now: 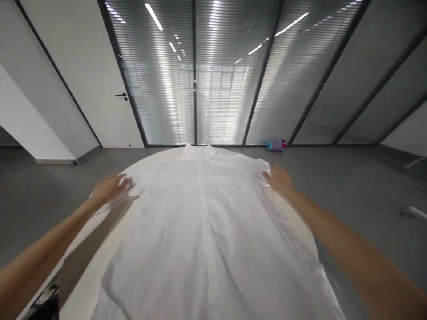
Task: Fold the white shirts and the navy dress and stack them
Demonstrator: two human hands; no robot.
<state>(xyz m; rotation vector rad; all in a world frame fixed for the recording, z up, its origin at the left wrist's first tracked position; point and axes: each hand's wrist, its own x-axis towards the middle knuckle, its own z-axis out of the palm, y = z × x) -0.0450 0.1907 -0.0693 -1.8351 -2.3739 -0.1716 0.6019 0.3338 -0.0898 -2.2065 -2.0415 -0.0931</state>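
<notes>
A white shirt [203, 222] lies flat on the round desk [100, 271], button placket running away toward the collar, with the left hand [110, 187] open on its left sleeve and the right hand [278, 178] spread flat on its right shoulder.

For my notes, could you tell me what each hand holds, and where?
Neither hand grips anything: the left hand and right hand lie flat on the white shirt at its sleeves.
</notes>
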